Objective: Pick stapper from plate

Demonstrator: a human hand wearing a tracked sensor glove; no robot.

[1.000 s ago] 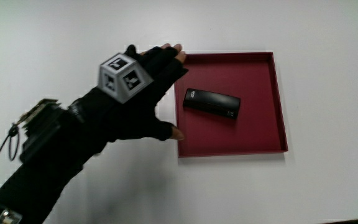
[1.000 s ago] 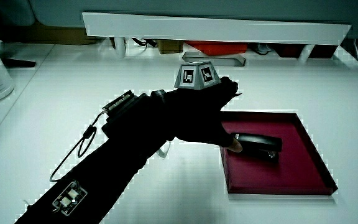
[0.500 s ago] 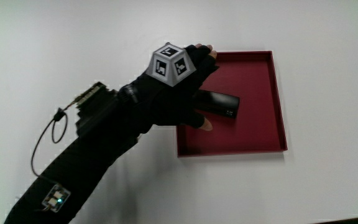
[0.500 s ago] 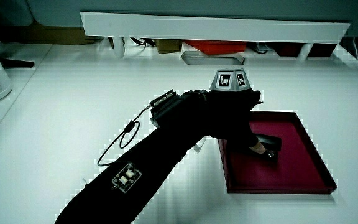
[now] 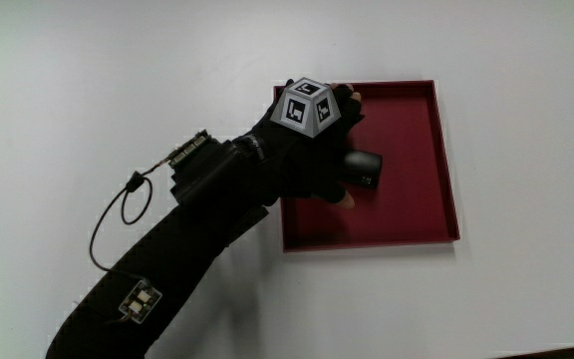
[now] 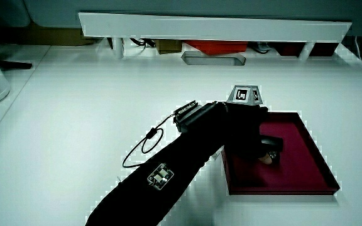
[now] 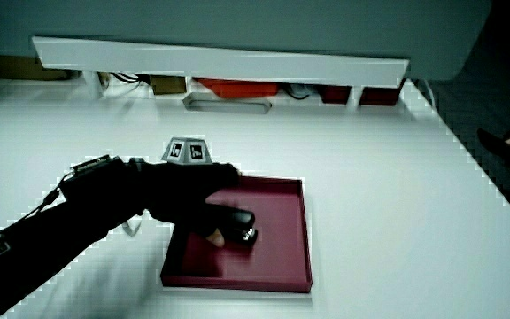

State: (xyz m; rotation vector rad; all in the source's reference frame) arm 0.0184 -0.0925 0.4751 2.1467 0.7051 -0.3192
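Stapler (image 5: 363,169) lies flat in the red plate (image 5: 417,214) on the table (image 5: 118,80), long axis running across the plate. The hand (image 5: 312,150) sits directly over it, grip curled around its body, stapler not lifted.

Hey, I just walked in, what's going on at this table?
A gloved hand is reaching into a dark red tray on the white table and closing over a black stapler that lies in it. The fingers are curled around the stapler, with the thumb on the side nearer the person. In both side views the stapler looks to be resting on the tray floor, so it appears gripped but not yet lifted.
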